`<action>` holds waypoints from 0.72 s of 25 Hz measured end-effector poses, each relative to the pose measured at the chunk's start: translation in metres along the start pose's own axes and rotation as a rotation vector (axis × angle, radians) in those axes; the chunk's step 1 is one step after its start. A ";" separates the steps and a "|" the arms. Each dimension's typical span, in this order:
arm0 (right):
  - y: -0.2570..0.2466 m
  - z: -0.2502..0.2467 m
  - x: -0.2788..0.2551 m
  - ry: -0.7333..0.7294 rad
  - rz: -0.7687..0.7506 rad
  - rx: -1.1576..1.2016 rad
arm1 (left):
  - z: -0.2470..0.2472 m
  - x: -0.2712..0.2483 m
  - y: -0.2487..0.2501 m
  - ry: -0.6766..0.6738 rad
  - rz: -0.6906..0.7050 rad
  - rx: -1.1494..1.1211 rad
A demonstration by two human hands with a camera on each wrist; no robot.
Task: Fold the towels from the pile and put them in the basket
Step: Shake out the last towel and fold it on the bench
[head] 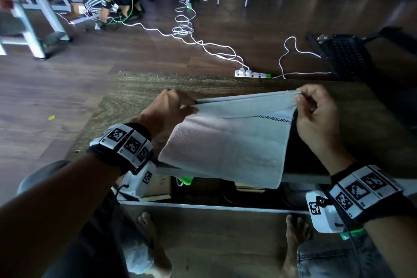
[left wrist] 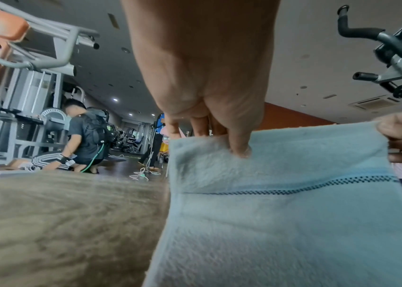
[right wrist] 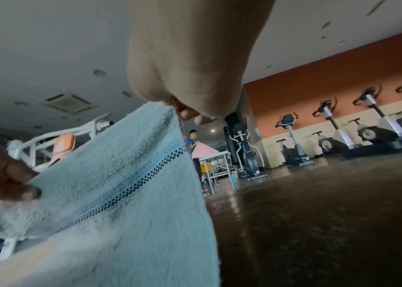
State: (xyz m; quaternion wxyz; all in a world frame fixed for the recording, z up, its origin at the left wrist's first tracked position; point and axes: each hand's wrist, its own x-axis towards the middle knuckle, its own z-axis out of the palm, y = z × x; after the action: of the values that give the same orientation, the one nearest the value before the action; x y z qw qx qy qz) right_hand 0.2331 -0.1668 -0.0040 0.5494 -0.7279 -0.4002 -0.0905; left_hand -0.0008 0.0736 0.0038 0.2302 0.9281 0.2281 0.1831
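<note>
I have 1 pale blue terry towel with a dark checkered stripe (head: pixel 228 142) lifted over the wood-grain table top (head: pixel 135 88), stretched between both hands. My left hand (head: pixel 168 110) pinches the towel's upper left corner, thumb pressed into the pile as the left wrist view shows. My right hand (head: pixel 316 115) pinches the upper right corner between thumb and fingertips. The top edge looks doubled, 2 layers meeting at the corners, so I judge at least 1 fold is already in and the towel hangs free toward me, past the table's near edge.

What is left, by my reading: lay it down or bring the corners over for another fold, then carry it to the basket. I cannot find the basket or the pile in any view, so I cannot tell how many towels are finished or waiting. On the dark wooden floor (head: pixel 67 79) beyond the table lies a white power strip with cables (head: pixel 251 72).
</note>
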 end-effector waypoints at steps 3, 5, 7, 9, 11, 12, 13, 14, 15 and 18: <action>-0.009 -0.006 0.011 0.068 0.035 -0.020 | -0.031 -0.007 0.006 0.042 0.004 -0.003; -0.018 -0.012 0.018 0.090 0.053 -0.041 | -0.054 -0.011 0.009 0.077 0.009 0.014; -0.026 -0.019 0.024 0.090 0.051 -0.059 | -0.072 -0.014 0.011 0.109 0.042 0.024; -0.035 -0.025 0.028 0.069 0.035 -0.066 | -0.082 -0.014 0.013 0.121 0.113 0.048; -0.044 -0.031 0.029 0.057 0.029 -0.089 | -0.090 -0.015 0.015 0.111 0.176 0.109; -0.047 -0.033 0.030 0.054 0.027 -0.102 | -0.094 -0.016 0.015 0.102 0.207 0.133; -0.050 -0.034 0.031 0.054 0.027 -0.110 | -0.099 -0.017 0.016 0.090 0.236 0.152; -0.052 -0.034 0.032 0.053 0.028 -0.116 | -0.103 -0.017 0.016 0.077 0.266 0.170; -0.054 -0.033 0.033 0.049 0.033 -0.126 | -0.108 -0.017 0.017 0.065 0.295 0.191; -0.063 -0.032 0.046 -0.005 0.076 -0.150 | -0.121 -0.011 0.024 0.053 0.336 0.236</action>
State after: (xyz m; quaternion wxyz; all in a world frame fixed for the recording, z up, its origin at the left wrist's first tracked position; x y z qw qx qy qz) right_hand 0.2303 -0.1680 0.0804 0.4952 -0.7820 -0.3658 -0.0973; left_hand -0.0554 0.0913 0.1136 0.0801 0.9685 0.0956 0.2154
